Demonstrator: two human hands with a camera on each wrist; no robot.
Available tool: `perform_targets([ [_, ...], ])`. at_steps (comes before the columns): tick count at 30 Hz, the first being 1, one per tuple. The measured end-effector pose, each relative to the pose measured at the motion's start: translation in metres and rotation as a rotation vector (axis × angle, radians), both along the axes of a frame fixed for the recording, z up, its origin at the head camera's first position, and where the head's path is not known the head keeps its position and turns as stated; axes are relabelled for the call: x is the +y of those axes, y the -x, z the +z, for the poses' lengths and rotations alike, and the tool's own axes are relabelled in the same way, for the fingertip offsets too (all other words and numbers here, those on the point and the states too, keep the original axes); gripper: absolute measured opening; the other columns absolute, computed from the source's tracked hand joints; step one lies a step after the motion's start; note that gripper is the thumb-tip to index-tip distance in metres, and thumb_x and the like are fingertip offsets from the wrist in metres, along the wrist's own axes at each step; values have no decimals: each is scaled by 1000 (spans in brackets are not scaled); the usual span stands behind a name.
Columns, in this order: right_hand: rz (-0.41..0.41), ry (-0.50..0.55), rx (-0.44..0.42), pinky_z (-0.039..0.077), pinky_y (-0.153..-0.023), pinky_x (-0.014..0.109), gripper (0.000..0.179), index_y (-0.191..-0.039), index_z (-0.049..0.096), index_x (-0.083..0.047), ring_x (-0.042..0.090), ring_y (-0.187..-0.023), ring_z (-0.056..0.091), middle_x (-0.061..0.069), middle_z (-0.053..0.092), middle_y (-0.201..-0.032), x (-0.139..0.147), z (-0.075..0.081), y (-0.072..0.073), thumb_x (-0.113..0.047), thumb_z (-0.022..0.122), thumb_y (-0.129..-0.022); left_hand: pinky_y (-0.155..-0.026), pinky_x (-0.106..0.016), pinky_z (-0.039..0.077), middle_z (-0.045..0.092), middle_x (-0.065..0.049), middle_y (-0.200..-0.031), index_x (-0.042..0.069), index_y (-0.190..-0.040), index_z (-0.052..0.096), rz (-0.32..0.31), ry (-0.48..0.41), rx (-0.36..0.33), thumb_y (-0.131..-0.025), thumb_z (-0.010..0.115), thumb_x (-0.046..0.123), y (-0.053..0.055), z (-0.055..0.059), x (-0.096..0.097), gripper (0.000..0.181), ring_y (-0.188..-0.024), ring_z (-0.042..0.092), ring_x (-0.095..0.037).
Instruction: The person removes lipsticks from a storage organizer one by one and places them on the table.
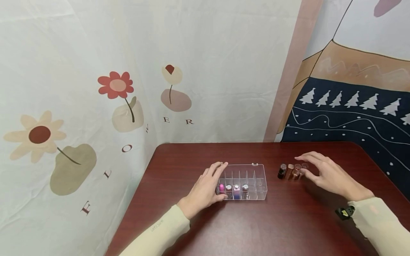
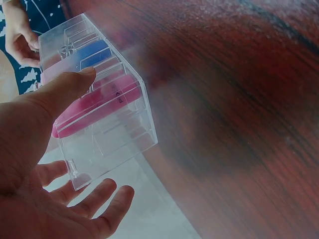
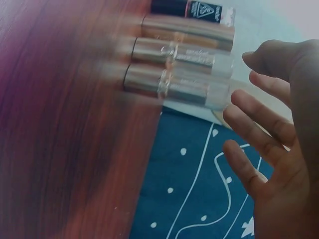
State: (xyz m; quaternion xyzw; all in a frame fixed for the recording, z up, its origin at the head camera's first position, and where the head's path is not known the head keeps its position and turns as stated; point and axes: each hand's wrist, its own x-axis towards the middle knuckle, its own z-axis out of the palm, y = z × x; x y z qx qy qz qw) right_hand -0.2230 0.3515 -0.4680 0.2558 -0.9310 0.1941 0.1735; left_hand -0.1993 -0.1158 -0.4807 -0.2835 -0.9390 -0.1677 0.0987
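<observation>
A clear plastic compartment organizer point(image 1: 261, 193) stands on the table. My left hand point(image 1: 202, 188) holds its left end, thumb against the front wall and fingers reaching to the back corner. Its front row contains a bright pink tube point(image 2: 99, 104), a pink-and-blue tube point(image 2: 82, 57) and two with round silvery tops. To the right, a short row of lipsticks stands upright: a black one point(image 1: 282, 171), a rose-gold one point(image 1: 289, 172) and two with clear caps point(image 3: 192, 56). My right hand point(image 1: 331, 174) is beside the row's right end, fingers spread and thumb apart, holding nothing.
The dark red wooden table point(image 1: 250, 227) reaches back to a pale curtain point(image 1: 224, 89) printed with flowers and letters. A navy cloth with white trees point(image 1: 346, 117) hangs behind the right edge. A small black device point(image 1: 345, 212) sits at the right wrist.
</observation>
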Motion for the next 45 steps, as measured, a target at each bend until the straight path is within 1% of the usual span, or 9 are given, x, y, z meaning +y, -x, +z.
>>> perform_targets([
  [3,10,7,23,58,-101,75,56,-145,78,-17,39,-129,71,13,75,-143,-5,3,-2,-7,96,-93,-114,-59,65,53,-16,-173,11,-178,44,-1,-5,-1,-81,111,34,0,1,1,121,-135,71,-42],
  [9,49,-9,83,59,-100,65,58,-144,78,-21,30,-126,72,7,77,-141,-18,7,-5,-7,97,-91,-113,-59,65,53,-16,-173,12,-179,43,1,-1,-2,-81,111,34,-1,0,1,121,-134,71,-42],
  [18,133,-40,185,55,-96,45,59,-143,80,-23,15,-116,69,-2,78,-140,-40,14,-4,-9,97,-89,-110,-59,66,52,-15,-174,12,-179,41,12,23,0,-81,111,36,0,-1,0,124,-134,70,-40],
  [24,187,-47,206,50,-92,35,56,-144,80,-21,6,-99,64,-4,78,-139,-54,18,-3,-10,96,-91,-108,-58,66,50,-13,-177,17,-181,38,36,58,-16,-82,110,40,-1,-1,0,125,-143,68,-40],
  [27,211,-52,210,51,-92,36,53,-143,80,-20,7,-102,66,-4,78,-139,-62,18,-3,-11,95,-92,-110,-58,65,51,-12,-177,18,-182,38,46,78,-13,-82,110,42,-2,0,0,126,-149,65,-41],
  [30,227,-55,210,55,-93,40,51,-142,80,-19,11,-112,69,-4,78,-138,-70,18,-3,-13,94,-93,-118,-61,61,51,-13,-177,18,-182,38,48,95,-1,-81,109,45,-2,1,0,126,-154,62,-42],
  [32,238,-58,207,58,-95,44,50,-141,80,-18,15,-118,72,-3,78,-138,-76,17,-4,-14,94,-94,-126,-64,57,52,-13,-177,18,-182,38,47,108,7,-82,109,47,-2,0,-1,126,-159,59,-43],
  [36,267,-69,199,62,-98,48,49,-141,80,-15,19,-119,74,-2,78,-137,-87,16,-6,-15,95,-94,-135,-69,47,52,-11,-178,20,-182,36,52,133,2,-82,108,49,-2,-1,-1,127,-167,52,-43],
  [45,328,-94,173,66,-101,51,51,-141,80,-16,20,-122,74,0,77,-136,-109,12,-7,-17,95,-93,-136,-76,41,50,-10,-179,19,-183,35,47,141,18,-83,108,49,-2,-2,-3,127,-172,45,-44],
])
